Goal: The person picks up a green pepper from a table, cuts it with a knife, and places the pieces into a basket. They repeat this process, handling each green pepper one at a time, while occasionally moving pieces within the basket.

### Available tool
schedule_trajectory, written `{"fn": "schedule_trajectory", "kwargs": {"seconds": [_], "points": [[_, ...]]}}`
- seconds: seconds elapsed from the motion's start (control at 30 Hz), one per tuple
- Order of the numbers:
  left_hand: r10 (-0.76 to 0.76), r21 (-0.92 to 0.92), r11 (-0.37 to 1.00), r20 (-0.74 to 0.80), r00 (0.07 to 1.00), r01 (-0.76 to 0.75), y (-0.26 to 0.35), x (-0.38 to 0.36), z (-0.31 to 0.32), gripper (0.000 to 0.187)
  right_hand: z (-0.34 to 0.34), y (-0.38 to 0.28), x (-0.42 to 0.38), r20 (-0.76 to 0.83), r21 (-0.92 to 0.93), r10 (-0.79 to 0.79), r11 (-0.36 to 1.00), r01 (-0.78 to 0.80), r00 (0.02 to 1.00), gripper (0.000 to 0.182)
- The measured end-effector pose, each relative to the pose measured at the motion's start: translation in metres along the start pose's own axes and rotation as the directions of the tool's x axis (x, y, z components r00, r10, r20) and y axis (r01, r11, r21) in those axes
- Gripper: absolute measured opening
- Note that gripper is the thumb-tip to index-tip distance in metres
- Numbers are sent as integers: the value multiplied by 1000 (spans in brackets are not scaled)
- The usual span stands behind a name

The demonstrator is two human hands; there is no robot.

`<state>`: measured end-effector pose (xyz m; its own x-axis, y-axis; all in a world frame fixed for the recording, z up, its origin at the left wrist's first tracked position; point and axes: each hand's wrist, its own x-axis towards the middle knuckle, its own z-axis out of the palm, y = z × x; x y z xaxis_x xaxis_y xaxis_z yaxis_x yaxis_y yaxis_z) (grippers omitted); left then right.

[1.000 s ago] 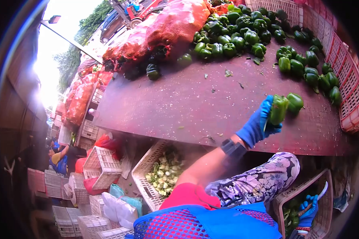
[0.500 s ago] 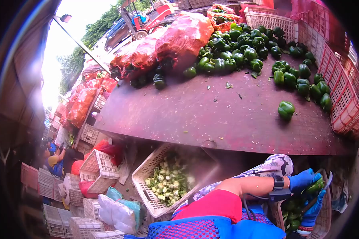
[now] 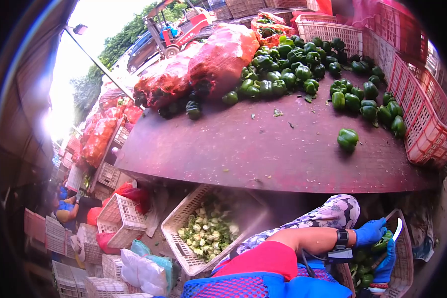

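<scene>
Both my hands wear blue gloves, at the lower right over a crate [image 3: 405, 248] of green peppers. My left hand [image 3: 370, 232], a dark device strapped at its wrist, is closed around a green pepper [image 3: 383, 242]. Close below it, my right hand [image 3: 385, 265] grips a knife; the pale curved blade [image 3: 398, 229] points up beside the pepper. The knife's handle is mostly hidden. Beyond my hands, a single green pepper [image 3: 347, 139] lies on the purplish table [image 3: 223, 144].
A large pile of peppers [image 3: 283, 69] and red mesh sacks [image 3: 223, 54] lie along the table's far side. Pink crates [image 3: 417, 104] line its right. A crate [image 3: 184, 253] of pale green trimmings stands below the table edge. Another person [image 3: 67, 208] is at the far left.
The view has shifted slightly. My left hand has come lower over the pepper, and the knife blade shows more fully, upright beside it.
</scene>
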<state>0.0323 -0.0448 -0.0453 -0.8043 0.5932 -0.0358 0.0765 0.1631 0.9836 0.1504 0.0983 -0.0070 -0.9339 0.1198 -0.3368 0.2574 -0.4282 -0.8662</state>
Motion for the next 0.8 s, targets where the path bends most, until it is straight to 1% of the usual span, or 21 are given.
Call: {"fn": "schedule_trajectory", "kwargs": {"seconds": [0.03,0.1,0.2,0.3,0.4,0.5,0.6,0.7,0.8], "points": [[-1,-17,1000,-6,1000,1,-2,1,2,22,-3,0,-1,2,-11,-8,1000,8,1000,55],[-5,-47,999,-21,1000,4,-6,2,5,20,-19,16,5,7,15,-102,995,102,995,55],[-48,-159,986,19,999,50,5,-3,1,19,-16,13,0,36,95,-132,987,128,991,54],[21,-92,996,-2,1000,-21,-22,10,19,18,-21,18,2,73,215,-162,966,143,984,55],[32,-59,998,-25,999,-33,-25,11,22,20,-16,20,4,92,288,-199,943,165,976,57],[-4,-20,1000,-48,999,3,3,1,9,21,-12,22,5,97,125,-283,955,270,954,58],[43,34,999,-63,997,-41,4,-2,10,23,-32,31,8,25,-17,-235,972,236,972,61],[4,-4,1000,6,1000,-4,10,-2,5,24,-21,18,0,69,177,-123,978,109,990,54],[0,-46,999,14,1000,1,-4,9,10,25,-16,11,-4,45,133,-211,970,203,977,60]]}}
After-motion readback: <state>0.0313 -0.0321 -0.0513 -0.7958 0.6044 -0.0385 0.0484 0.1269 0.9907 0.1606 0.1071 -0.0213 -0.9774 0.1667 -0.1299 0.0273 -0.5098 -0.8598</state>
